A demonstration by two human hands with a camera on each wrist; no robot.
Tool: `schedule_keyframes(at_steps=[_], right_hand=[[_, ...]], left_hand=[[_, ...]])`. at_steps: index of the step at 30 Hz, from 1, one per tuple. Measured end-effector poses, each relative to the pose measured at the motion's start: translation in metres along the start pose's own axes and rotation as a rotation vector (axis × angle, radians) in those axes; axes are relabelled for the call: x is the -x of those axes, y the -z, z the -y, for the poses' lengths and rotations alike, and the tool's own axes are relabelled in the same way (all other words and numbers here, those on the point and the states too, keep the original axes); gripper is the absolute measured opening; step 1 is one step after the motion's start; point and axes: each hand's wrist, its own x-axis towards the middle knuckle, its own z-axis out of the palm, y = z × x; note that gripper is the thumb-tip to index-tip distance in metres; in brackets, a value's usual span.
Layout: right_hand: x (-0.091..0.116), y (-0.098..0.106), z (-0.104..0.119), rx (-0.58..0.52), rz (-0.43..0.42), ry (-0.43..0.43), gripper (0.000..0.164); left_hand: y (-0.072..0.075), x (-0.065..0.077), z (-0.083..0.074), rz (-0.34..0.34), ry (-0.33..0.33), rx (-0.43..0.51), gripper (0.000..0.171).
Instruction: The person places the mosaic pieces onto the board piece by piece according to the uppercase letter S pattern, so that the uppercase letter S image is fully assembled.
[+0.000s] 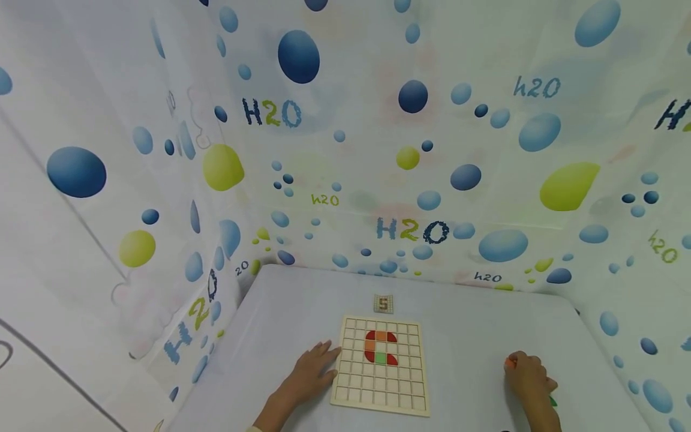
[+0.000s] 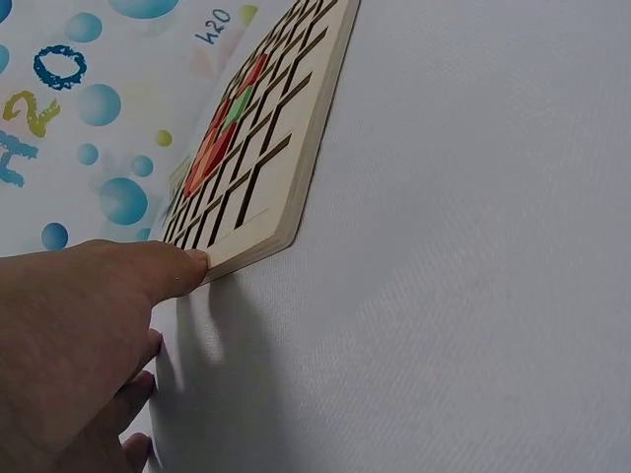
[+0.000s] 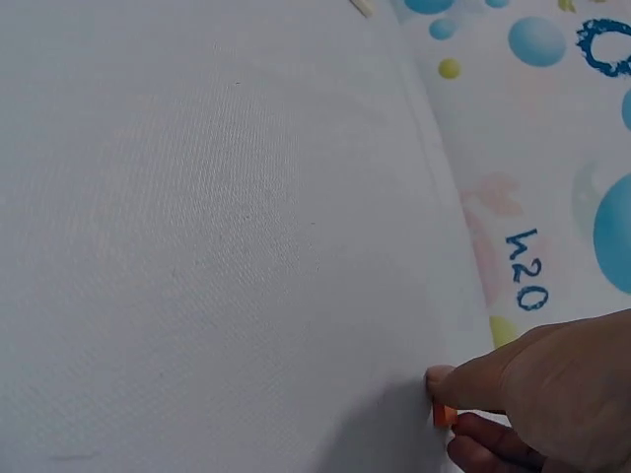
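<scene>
- Hands: two, well apart, one at each side of the table (image 1: 464,336).
- Left hand (image 1: 308,377): fingers spread and relaxed, gripping nothing; the left wrist view shows the thumb touching the near corner of the grid board.
- Right hand (image 1: 528,375): thumb and fingers pinch one loose orange piece (image 1: 510,363), well to the right of the board.
- Grid board (image 1: 380,401): one, wooden, lying flat on the table between the two hands, nearer the left.
- Pieces set in the board: seven, in a C-like figure around one bare cell. By colour: four red pieces (image 1: 370,357), two orange pieces (image 1: 381,335), one green piece (image 1: 381,359).
- Loose green item (image 1: 553,401): one visible, beside the right wrist and partly hidden; whether it is held or lies on the table cannot be told.
- Pattern card (image 1: 383,303): one, small, lying just beyond the board's far edge, bearing one S-like or 5-like figure.
- Printed sheet (image 1: 351,144): behind the table, with blue and yellow-green drops and repeated "H2O" lettering.
</scene>
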Motion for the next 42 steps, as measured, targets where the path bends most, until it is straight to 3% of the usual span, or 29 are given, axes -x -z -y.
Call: schedule_keyframes(at_steps=[10,18,25,32,42], right_hand=[[0.0,0.003,0.0,-0.003,0.06,0.01,0.035],[0.001,-0.013,0.006,-0.015,0.007,0.137,0.032],[0.012,-0.032,0.05,-0.074,-0.011,0.187,0.03],[0.029,-0.056,0.102,-0.212,0.022,0.23,0.026],[0.063,-0.087,0.146,-0.277,0.078,0.499,0.021]], left_hand=[[-0.001,0.0,0.0,0.003,0.006,0.01,0.054],[0.002,0.001,0.0,0.003,0.002,0.009,0.054],[0.002,0.001,0.0,0.005,0.0,0.013,0.054],[0.002,0.0,0.0,-0.003,-0.007,0.006,0.054],[0.0,-0.001,0.001,0.013,0.017,0.011,0.056]])
